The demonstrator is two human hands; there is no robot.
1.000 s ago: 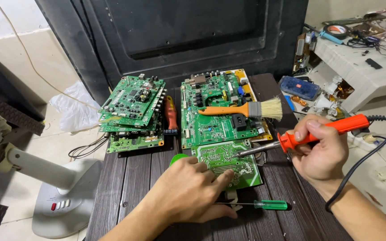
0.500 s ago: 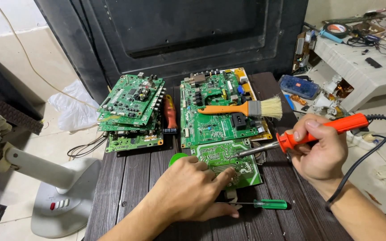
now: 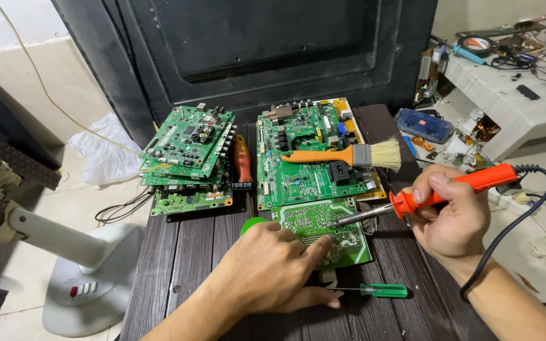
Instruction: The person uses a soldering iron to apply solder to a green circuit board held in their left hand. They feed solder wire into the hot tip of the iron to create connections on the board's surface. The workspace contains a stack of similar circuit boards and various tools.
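Fingers of the left hand press flat on a small green circuit board lying on the dark table. The right hand grips an orange soldering iron, tip touching that board. A brush rests on a bigger board behind; a green screwdriver lies near.

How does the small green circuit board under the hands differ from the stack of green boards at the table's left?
The small green circuit board lies single and flat, solder side up; the stack of green boards is several deep, component side up, skewed. The left hand presses the small one and the orange soldering iron touches it; the stack is untouched. Both are green.
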